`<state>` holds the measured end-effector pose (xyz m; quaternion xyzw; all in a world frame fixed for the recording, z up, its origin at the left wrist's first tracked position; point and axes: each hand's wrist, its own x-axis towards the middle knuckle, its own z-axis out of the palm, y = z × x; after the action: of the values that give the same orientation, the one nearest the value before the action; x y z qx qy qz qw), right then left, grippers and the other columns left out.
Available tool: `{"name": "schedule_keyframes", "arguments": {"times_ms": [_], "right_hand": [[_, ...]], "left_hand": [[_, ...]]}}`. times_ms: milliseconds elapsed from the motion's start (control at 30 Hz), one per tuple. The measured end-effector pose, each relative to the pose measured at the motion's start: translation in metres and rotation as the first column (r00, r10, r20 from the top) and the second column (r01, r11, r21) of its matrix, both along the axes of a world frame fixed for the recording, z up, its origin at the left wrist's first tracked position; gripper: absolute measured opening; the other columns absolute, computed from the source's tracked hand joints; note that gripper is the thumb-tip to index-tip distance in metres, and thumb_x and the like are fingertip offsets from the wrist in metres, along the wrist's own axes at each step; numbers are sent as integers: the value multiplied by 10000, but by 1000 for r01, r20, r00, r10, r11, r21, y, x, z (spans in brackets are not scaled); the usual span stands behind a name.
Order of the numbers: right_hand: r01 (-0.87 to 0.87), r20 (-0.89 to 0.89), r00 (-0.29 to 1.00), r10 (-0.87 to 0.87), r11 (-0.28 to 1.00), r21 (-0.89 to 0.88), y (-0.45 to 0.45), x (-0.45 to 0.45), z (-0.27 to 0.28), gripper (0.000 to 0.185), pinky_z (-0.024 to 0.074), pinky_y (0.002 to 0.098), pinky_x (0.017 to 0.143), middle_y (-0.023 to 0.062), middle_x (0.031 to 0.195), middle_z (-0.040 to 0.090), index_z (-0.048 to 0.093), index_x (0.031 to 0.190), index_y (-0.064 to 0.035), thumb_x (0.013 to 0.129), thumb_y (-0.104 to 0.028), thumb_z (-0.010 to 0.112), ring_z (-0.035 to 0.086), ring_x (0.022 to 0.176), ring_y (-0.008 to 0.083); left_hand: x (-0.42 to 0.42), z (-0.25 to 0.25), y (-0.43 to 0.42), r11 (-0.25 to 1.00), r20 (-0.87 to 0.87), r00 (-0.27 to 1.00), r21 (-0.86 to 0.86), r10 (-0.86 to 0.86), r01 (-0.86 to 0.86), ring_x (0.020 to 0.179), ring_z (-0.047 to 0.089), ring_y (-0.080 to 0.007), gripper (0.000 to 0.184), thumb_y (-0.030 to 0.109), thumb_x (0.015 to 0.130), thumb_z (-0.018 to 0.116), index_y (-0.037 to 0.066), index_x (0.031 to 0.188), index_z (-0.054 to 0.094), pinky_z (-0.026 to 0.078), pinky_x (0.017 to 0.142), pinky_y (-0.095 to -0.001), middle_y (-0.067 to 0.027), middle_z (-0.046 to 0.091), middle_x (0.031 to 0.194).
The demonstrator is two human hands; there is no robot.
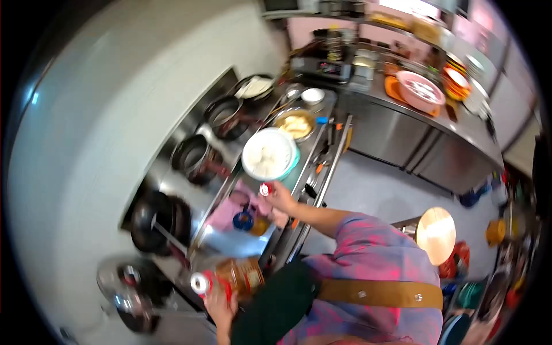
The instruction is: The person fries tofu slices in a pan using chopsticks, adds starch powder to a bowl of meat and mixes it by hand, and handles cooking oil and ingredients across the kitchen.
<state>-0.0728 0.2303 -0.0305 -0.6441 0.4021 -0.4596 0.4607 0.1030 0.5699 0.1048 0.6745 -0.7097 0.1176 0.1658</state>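
Between the fingers of my right hand [281, 198] is a small red cap [265, 189] with a white mark on top. It is held just below a white bowl [268, 152] of pale pieces. My left hand [221, 306] is closed around the red handle of a large plastic bottle [237, 276], at the lower left of the view. The bottle's white-rimmed mouth faces up, and its clear body looks amber with a label. A pink cloth [221, 215] and a blue round item [242, 221] lie on the steel counter between my hands.
Several dark pans, including one pan [224, 112], line the stove by the wall. A metal bowl [296, 123] of yellow food and a small white bowl [313, 96] stand beyond. A pink basin [421, 91] sits on the far counter. Utensils lie along the counter edge.
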Motion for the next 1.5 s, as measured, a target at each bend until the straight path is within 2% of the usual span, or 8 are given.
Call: {"name": "schedule_keyframes", "arguments": {"times_ms": [167, 267, 500, 700, 767, 1000, 1200, 1500], "right_hand": [[-631, -182, 758, 626, 633, -449, 63, 38, 122, 475, 432, 314, 828, 121, 1061, 534, 523, 1106, -40, 651, -47, 660, 530, 983, 252], [-854, -320, 490, 811, 374, -363, 112, 66, 176, 468, 482, 281, 682, 109, 1166, 474, 504, 1123, -59, 675, 39, 599, 525, 1000, 239], [-852, -640, 398, 658, 7, -523, 146, 110, 210, 459, 494, 350, 698, 91, 1122, 510, 520, 1088, -74, 649, 43, 582, 554, 907, 286], [-886, -905, 306, 295, -260, -384, 161, 136, 230, 249, 497, 361, 594, 88, 862, 563, 543, 919, -46, 675, -84, 577, 612, 753, 285], [-853, -886, 419, 197, -250, -459, 174, 133, 240, 222, 501, 355, 565, 118, 856, 584, 541, 895, -30, 700, -127, 582, 627, 694, 280], [-899, -977, 207, 57, -384, -213, 202, 146, 239, 264, 512, 357, 628, 152, 864, 612, 568, 927, -14, 696, -135, 609, 637, 769, 287], [-921, -966, 256, -33, -312, -234, 187, 149, 237, 229, 512, 367, 640, 156, 837, 649, 616, 918, 1, 734, -130, 577, 643, 794, 281], [-887, -975, 220, 38, -408, -216, 190, 143, 247, 256, 500, 361, 560, 127, 761, 647, 546, 942, -37, 714, -136, 606, 645, 725, 281]], "left_hand": [[-13, 5, -4, 995, -83, 994, -70, 69, -75, 726, 542, -269, 274, 311, 715, 678, 63, 764, 572, 405, 690, -385, -85, 561, 744], [-12, -4, 4, 989, -155, 983, -93, 103, -118, 754, 543, -248, 253, 291, 713, 676, 75, 797, 573, 393, 687, -365, -61, 561, 780], [-10, -5, 9, 986, -223, 972, -134, 69, -100, 672, 488, -238, 199, 226, 708, 680, 68, 731, 561, 372, 667, -352, -57, 486, 685], [-12, -7, 8, 989, -167, 985, -129, 52, -74, 670, 486, -231, 177, 193, 703, 668, 79, 718, 534, 359, 636, -366, -59, 520, 709], [-14, -1, 7, 991, -173, 984, -114, 46, -66, 689, 501, -236, 180, 188, 697, 674, 73, 714, 537, 366, 649, -361, -66, 532, 722], [-11, 1, 8, 990, -154, 987, -132, 34, -55, 738, 525, -245, 190, 190, 682, 680, 61, 734, 550, 376, 694, -359, -77, 546, 740], [-12, 1, 9, 993, -159, 986, -96, 50, -66, 722, 520, -241, 178, 196, 693, 672, 64, 728, 559, 377, 701, -355, -72, 543, 730], [-11, -5, 7, 986, -123, 992, -157, 36, -55, 731, 519, -252, 191, 215, 692, 676, 68, 769, 580, 368, 702, -361, -69, 564, 746]]}}
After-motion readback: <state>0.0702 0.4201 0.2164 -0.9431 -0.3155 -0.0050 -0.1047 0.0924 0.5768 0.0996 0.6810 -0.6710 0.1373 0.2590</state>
